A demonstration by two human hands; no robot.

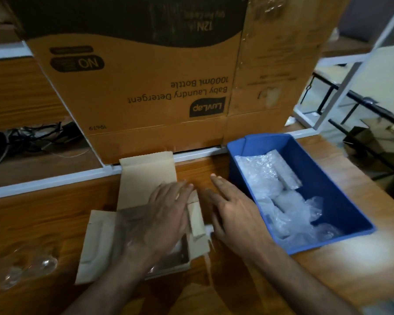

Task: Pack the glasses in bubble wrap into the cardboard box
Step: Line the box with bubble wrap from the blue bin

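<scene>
One small cardboard box [132,226] lies low in the middle of the frame on the wooden table [43,223], its three visible flaps spread open: one toward the top, one to the left, one narrow one to the right. The left hand [162,214] lies flat over the box's opening with fingers straight and together, gripping nothing. The right hand [232,212] sits just right of the box, fingers straight and slightly spread, holding nothing. Inside the box, under the left hand, something pale shows; whether it is wrapped glass cannot be told. One blue bin [328,185] at centre right holds several bubble wrap [271,178] bundles, their count unclear. At lower left, clear glasses [32,267] lie blurred, perhaps two. One large printed carton [146,76] fills the top of the frame
</scene>
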